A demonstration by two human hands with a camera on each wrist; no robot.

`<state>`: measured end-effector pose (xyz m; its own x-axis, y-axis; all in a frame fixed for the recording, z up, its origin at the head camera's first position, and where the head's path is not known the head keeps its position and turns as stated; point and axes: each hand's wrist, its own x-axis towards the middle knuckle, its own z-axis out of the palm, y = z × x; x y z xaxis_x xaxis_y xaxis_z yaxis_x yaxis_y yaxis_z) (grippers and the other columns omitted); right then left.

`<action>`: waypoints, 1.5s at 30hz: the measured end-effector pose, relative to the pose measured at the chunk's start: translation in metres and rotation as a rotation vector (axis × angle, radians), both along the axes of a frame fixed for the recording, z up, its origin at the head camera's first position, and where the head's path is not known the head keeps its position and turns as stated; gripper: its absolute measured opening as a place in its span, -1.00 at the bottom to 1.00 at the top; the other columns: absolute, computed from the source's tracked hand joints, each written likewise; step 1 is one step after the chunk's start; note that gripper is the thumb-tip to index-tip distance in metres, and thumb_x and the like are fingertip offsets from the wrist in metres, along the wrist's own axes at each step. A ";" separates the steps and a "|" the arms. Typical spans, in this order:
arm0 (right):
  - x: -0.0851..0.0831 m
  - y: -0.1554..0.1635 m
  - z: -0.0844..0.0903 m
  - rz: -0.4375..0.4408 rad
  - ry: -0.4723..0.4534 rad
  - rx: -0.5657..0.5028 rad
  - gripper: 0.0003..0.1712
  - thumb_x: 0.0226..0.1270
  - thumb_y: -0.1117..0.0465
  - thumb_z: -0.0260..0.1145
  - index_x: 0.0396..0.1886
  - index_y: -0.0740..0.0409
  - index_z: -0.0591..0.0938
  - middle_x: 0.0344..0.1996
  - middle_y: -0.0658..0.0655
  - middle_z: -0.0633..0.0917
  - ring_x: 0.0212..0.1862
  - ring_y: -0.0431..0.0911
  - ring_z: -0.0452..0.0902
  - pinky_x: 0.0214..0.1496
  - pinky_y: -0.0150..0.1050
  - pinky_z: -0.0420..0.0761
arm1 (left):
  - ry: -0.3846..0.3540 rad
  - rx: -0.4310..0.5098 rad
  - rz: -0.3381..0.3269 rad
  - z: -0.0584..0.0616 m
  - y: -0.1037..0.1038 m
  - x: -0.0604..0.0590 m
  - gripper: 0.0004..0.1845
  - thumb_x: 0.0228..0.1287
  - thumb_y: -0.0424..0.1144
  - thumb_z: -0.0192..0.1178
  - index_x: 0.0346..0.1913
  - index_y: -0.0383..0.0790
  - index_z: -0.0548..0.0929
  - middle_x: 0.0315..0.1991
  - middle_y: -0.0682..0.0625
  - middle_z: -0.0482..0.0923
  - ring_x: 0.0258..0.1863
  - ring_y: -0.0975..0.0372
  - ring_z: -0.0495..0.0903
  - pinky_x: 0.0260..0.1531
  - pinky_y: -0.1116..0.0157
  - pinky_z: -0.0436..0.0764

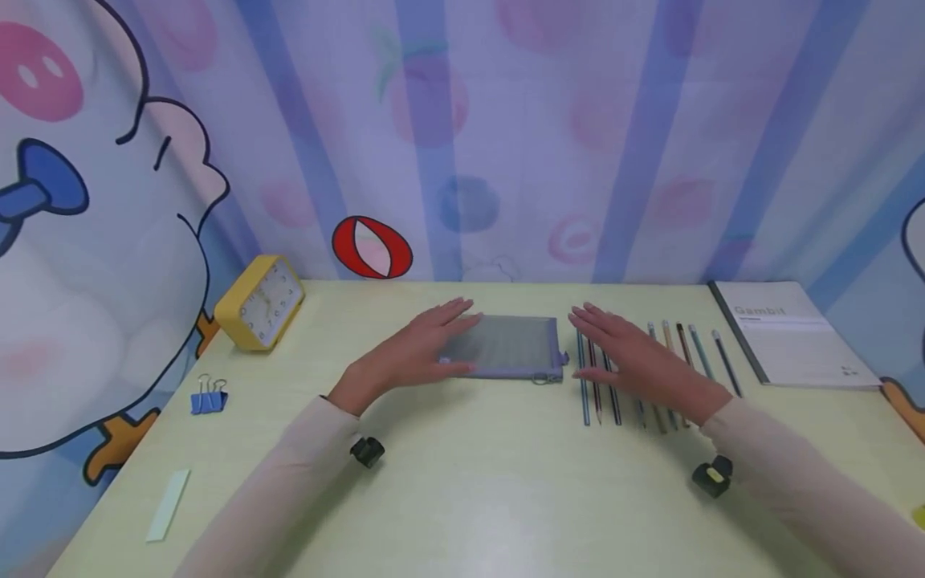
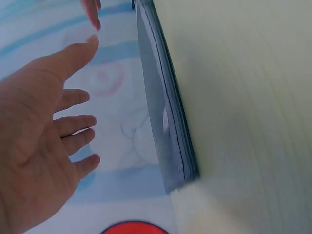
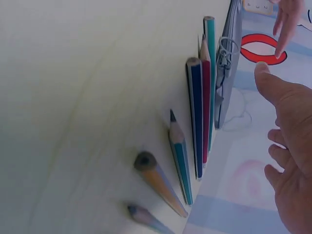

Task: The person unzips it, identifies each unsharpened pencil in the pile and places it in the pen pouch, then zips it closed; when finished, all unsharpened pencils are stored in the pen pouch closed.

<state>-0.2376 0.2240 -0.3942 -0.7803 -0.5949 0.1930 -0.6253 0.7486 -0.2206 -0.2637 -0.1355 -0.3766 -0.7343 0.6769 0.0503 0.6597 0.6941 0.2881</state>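
Note:
A grey mesh zipper pouch (image 1: 509,347) lies flat in the middle of the table, with a ring on its zipper (image 3: 229,46) at the near right corner. My left hand (image 1: 426,341), fingers straight and apart, hovers over the pouch's left end and holds nothing. Over the pencils stands my right hand (image 1: 636,357), its fingers extended and holding nothing. Several pencils (image 1: 596,385) lie side by side right of the pouch, partly hidden by that hand. In the right wrist view a blue pencil (image 3: 196,117) and an orange-brown pencil (image 3: 160,180) show up close.
At the right lies a white notebook (image 1: 791,337) with a dark spine. A yellow clock (image 1: 262,303) stands at the back left, with blue binder clips (image 1: 209,400) nearer. A pale green strip (image 1: 169,506) lies at the front left. A printed curtain (image 1: 520,160) hangs behind the table.

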 end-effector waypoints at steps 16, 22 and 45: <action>-0.004 -0.022 -0.010 0.161 0.027 0.012 -0.54 0.25 0.22 0.47 0.14 0.25 0.69 0.12 0.18 0.70 0.16 0.04 0.64 0.14 -0.10 0.67 | 0.023 0.039 -0.144 -0.014 0.087 0.007 -0.66 0.31 -0.10 0.37 0.07 -0.18 0.74 -0.04 0.00 0.72 -0.05 0.22 0.67 -0.01 0.31 0.64; -0.010 -0.027 -0.013 0.210 0.077 0.012 -0.64 0.17 0.30 0.51 -0.01 0.22 0.76 -0.02 0.14 0.76 0.06 -0.02 0.69 0.06 -0.19 0.70 | 0.035 0.007 -0.090 -0.021 0.105 0.004 -0.84 0.30 -0.14 0.38 -0.20 -0.15 0.80 -0.30 0.06 0.72 -0.34 0.32 0.59 -0.27 0.43 0.58; -0.017 -0.032 -0.019 0.277 0.134 0.047 -0.72 0.16 0.36 0.50 -0.09 0.24 0.78 -0.15 0.12 0.80 -0.04 -0.07 0.72 0.04 -0.22 0.70 | -0.071 0.118 0.018 -0.026 0.121 0.005 -0.95 0.23 -0.37 0.31 -0.31 -0.23 0.76 -0.36 0.00 0.74 -0.39 0.34 0.57 -0.34 0.52 0.51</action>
<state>-0.2546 0.1924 -0.4130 -0.5565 -0.7921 0.2509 -0.8282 0.5529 -0.0915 -0.2585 -0.0143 -0.4029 -0.7508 0.6562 0.0759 0.6224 0.6643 0.4140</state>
